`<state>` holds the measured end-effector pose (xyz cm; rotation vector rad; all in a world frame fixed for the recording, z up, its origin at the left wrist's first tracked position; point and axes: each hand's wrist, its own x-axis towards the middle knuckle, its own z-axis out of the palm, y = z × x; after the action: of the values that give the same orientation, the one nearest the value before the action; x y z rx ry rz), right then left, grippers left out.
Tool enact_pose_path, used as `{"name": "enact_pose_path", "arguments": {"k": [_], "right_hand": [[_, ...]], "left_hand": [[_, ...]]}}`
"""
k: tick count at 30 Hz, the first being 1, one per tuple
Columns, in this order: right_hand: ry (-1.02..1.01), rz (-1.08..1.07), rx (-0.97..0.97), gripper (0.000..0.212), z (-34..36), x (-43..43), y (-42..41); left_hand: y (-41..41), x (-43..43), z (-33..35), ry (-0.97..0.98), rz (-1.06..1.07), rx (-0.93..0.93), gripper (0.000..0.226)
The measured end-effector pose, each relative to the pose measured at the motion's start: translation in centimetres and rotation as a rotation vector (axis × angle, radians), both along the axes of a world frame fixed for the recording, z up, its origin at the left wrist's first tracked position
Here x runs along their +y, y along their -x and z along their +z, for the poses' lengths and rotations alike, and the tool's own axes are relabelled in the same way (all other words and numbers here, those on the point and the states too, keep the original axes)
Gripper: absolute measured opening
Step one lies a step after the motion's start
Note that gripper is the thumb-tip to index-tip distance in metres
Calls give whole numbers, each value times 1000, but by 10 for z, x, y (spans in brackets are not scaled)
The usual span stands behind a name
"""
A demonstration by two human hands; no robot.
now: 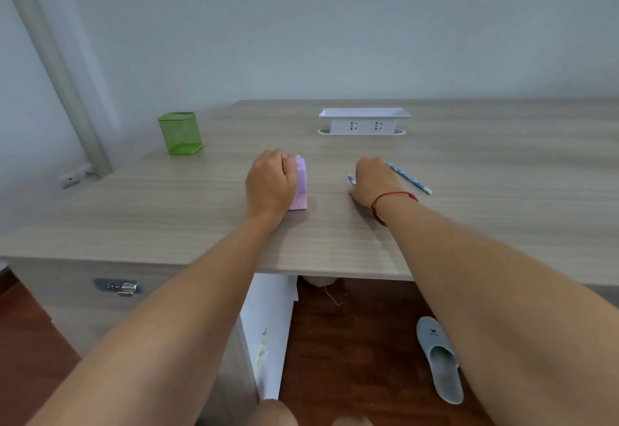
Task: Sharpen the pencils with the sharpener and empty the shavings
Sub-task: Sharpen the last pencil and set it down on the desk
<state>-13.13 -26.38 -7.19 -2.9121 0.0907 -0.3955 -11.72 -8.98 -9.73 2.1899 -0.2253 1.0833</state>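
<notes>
Here, counting from the left of the frame, one wood-grain desk point(167, 224) carries one green mesh cup point(179, 132) at its upper left, one left hand point(270, 183), one lilac sharpener point(300, 184), two pencils, one right hand point(370, 179) and one white socket box point(364, 126) at top centre-right. The left hand lies over the sharpener at mid-frame, fingers curled round its top and left side, gripping it. The sharpener stands on the desktop with its right face and lower end showing. Just right of centre, the right hand rests on the desk, fingers bent round the held pencil point(351, 180), whose pointed end sticks out to the left of the hand. The loose pencil point(410, 178), blue, lies flat on the desk, its upper end just beside that hand, slanting down to the right, well apart from the sharpener. One red string point(395, 195) circles the right wrist. Through its mesh the cup shows only its own far wall. The socket box bears a shallow tray on top, and the rim hides the tray's inside. Most of the held pencil is covered by the hand, and the left fingertips cannot be made out. One grey slipper point(440, 358) lies on the floor at lower right. Both forearms are cut off by the frame's bottom edge.
</notes>
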Motion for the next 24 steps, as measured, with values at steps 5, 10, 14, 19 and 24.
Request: {"name": "enact_pose_path", "arguments": {"k": [5,10,14,19,24], "right_hand": [[22,-7,-24,18,2,1,4],[77,-63,-79,19,9,-6,15],[179,-177,-131,24,1,-33,20],[165,-266,-103,28,-8,-59,12],[81,-280,-68,30,-17,-67,-6]], "left_hand": [[5,-10,3,9,35,42,60],[7,-12,4,-3,44,88,57],[3,-10,2,-13,30,90,42],[-5,-11,0,-13,40,55,40],[-15,-18,-3,-17,26,-23,53]]}}
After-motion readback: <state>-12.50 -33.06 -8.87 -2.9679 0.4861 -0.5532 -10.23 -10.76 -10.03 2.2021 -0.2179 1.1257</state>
